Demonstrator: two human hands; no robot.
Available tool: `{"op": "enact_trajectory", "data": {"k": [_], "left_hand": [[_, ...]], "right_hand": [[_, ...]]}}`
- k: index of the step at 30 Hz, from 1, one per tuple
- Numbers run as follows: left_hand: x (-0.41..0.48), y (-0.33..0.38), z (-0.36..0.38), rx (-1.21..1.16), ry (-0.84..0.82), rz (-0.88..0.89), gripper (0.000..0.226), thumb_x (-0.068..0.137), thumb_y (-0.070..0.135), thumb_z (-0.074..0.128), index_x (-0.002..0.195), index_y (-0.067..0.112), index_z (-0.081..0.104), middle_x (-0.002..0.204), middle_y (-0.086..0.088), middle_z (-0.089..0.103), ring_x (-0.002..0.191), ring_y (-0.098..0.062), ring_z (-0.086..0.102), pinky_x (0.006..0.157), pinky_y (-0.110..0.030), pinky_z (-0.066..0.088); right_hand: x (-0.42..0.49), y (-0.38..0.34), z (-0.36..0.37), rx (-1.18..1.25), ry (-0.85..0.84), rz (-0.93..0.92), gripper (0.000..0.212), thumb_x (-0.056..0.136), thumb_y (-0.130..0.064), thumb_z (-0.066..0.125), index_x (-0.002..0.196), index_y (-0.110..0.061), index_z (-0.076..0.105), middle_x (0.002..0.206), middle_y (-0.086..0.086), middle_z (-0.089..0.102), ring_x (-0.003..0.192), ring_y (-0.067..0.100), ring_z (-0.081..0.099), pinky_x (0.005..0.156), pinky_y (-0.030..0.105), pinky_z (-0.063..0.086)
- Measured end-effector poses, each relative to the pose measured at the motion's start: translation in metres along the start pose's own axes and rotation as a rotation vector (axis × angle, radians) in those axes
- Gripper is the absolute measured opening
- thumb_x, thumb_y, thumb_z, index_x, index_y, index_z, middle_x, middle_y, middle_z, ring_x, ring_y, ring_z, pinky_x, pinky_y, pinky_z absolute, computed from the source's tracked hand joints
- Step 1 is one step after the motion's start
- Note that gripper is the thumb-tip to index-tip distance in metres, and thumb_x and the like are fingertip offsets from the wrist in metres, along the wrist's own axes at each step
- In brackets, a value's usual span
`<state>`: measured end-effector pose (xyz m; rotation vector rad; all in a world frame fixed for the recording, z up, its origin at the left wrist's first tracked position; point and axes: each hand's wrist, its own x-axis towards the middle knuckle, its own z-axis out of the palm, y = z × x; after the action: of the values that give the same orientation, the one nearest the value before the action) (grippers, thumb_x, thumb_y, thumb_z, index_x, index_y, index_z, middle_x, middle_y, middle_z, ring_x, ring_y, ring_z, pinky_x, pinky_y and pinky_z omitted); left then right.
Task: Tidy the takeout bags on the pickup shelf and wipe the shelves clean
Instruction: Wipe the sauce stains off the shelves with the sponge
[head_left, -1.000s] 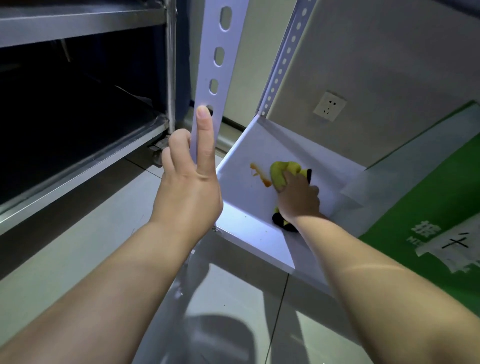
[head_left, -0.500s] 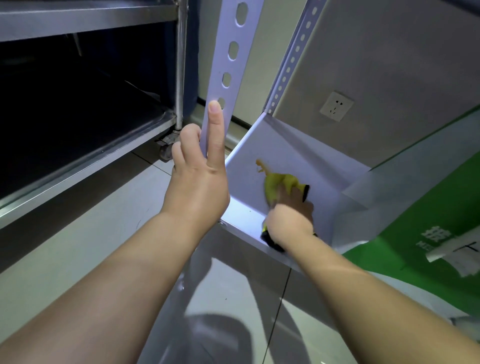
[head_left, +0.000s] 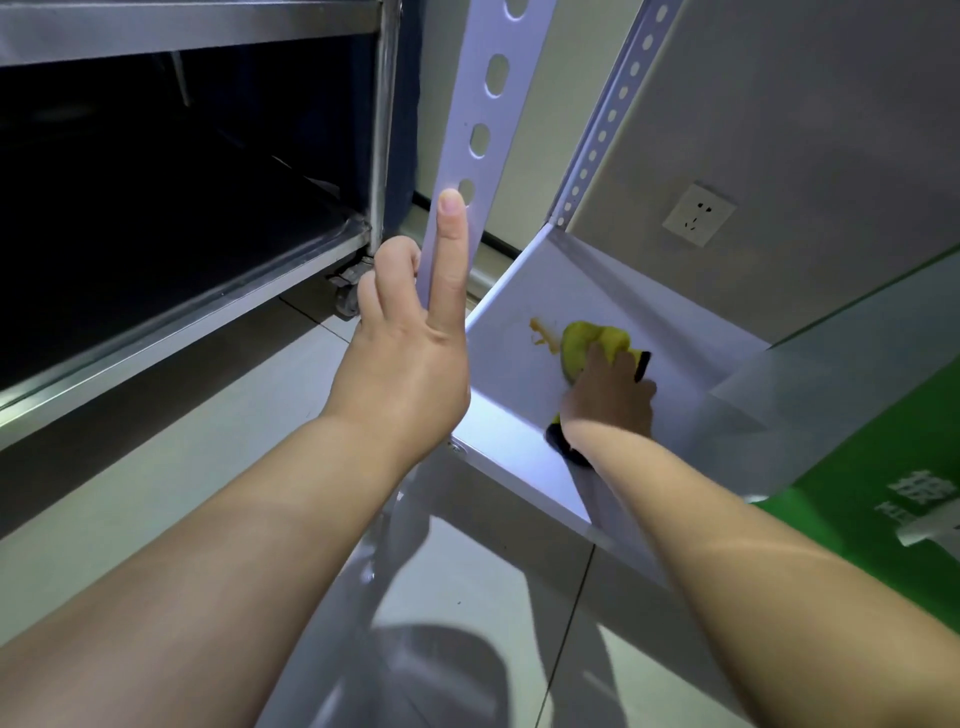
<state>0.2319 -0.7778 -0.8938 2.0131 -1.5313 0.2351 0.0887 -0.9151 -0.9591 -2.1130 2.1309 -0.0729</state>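
While the left hand (head_left: 405, 374) curls round the post (head_left: 485, 104), one finger straight up, the right hand (head_left: 613, 400) clutches a yellow cloth (head_left: 582, 343) on the shelf (head_left: 519, 452), right of an orange smear (head_left: 540, 335).

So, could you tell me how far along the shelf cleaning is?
Done: the shelf looks clean near its front. In hand: the right hand holds a yellow cloth beside an orange smear, the left hand gripping the upright. Left: that smear; no bags in view.
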Motion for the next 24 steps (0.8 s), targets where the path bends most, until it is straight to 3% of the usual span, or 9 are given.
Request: {"op": "enact_trajectory", "data": {"k": [3,8,9,11,13,15,18,21,24], "left_hand": [[0.0,0.0,0.002,0.01,0.008,-0.003,0.092,0.077,-0.005,0.054,0.137,0.011,-0.014,0.122,-0.028,0.038,0.086,-0.033,0.04,0.064,-0.029,0.028],[-0.001,-0.002,0.002,-0.003,0.009,0.004,0.092,0.075,-0.006,0.057,0.138,0.006,-0.009,0.12,-0.029,0.041,0.086,-0.035,0.044,0.062,-0.03,0.03],[-0.001,-0.003,0.002,-0.009,0.005,0.008,0.093,0.074,-0.007,0.058,0.138,0.007,-0.008,0.12,-0.029,0.042,0.086,-0.036,0.044,0.061,-0.03,0.031],[0.0,-0.004,0.001,-0.023,-0.005,0.01,0.095,0.073,-0.008,0.058,0.139,0.008,-0.008,0.12,-0.028,0.041,0.087,-0.036,0.042,0.061,-0.031,0.033],[0.0,-0.004,0.003,-0.018,-0.015,0.022,0.101,0.075,-0.007,0.056,0.139,0.009,-0.021,0.122,-0.026,0.038,0.089,-0.034,0.04,0.064,-0.031,0.036],[0.0,-0.007,0.005,-0.008,-0.015,0.033,0.102,0.078,-0.004,0.055,0.134,0.013,-0.029,0.124,-0.023,0.036,0.091,-0.032,0.038,0.071,-0.03,0.039],[-0.001,-0.008,0.007,-0.005,0.01,0.041,0.102,0.079,-0.002,0.054,0.132,0.013,-0.031,0.124,-0.021,0.035,0.091,-0.03,0.037,0.075,-0.028,0.038],[0.0,-0.009,0.007,-0.013,0.003,0.045,0.099,0.079,-0.001,0.055,0.133,0.014,-0.027,0.124,-0.021,0.036,0.093,-0.032,0.039,0.083,-0.032,0.039],[0.0,-0.009,0.008,-0.031,0.002,0.048,0.099,0.079,-0.001,0.055,0.134,0.014,-0.026,0.124,-0.022,0.037,0.091,-0.031,0.037,0.08,-0.032,0.041]], "right_hand": [[0.004,-0.017,0.001,-0.044,0.039,-0.08,0.053,0.091,-0.018,0.042,0.142,-0.02,0.025,0.146,0.009,0.024,0.118,0.04,0.036,0.088,0.042,0.038],[-0.033,-0.001,0.015,-0.152,0.019,-0.636,0.06,0.09,-0.023,0.045,0.143,-0.033,0.018,0.143,0.004,0.027,0.093,0.031,0.04,0.072,0.035,0.036],[-0.03,0.005,0.014,-0.133,0.027,-0.595,0.055,0.093,-0.026,0.042,0.143,-0.036,0.02,0.143,0.004,0.029,0.095,0.032,0.042,0.074,0.037,0.039],[-0.008,0.007,0.009,-0.033,0.026,-0.285,0.051,0.094,-0.026,0.037,0.142,-0.038,0.024,0.144,0.007,0.029,0.107,0.036,0.042,0.084,0.04,0.039],[0.019,0.002,0.002,0.057,0.063,-0.049,0.05,0.091,-0.018,0.039,0.14,-0.027,0.028,0.141,0.01,0.031,0.115,0.039,0.038,0.089,0.043,0.036],[0.041,-0.014,-0.002,0.03,0.078,-0.034,0.048,0.09,-0.014,0.043,0.136,-0.018,0.03,0.139,0.012,0.031,0.118,0.039,0.035,0.094,0.045,0.036],[0.052,-0.042,0.001,0.02,0.054,-0.207,0.046,0.089,-0.011,0.04,0.134,-0.021,0.035,0.14,0.011,0.032,0.115,0.041,0.035,0.092,0.046,0.036],[0.033,-0.055,0.009,0.084,0.039,-0.545,0.046,0.087,-0.011,0.039,0.129,-0.029,0.046,0.136,0.002,0.041,0.1,0.035,0.04,0.081,0.04,0.038],[0.007,-0.033,0.019,0.118,0.017,-0.79,0.043,0.091,-0.019,0.042,0.129,-0.041,0.046,0.14,-0.008,0.041,0.101,0.03,0.041,0.081,0.04,0.043]]}}
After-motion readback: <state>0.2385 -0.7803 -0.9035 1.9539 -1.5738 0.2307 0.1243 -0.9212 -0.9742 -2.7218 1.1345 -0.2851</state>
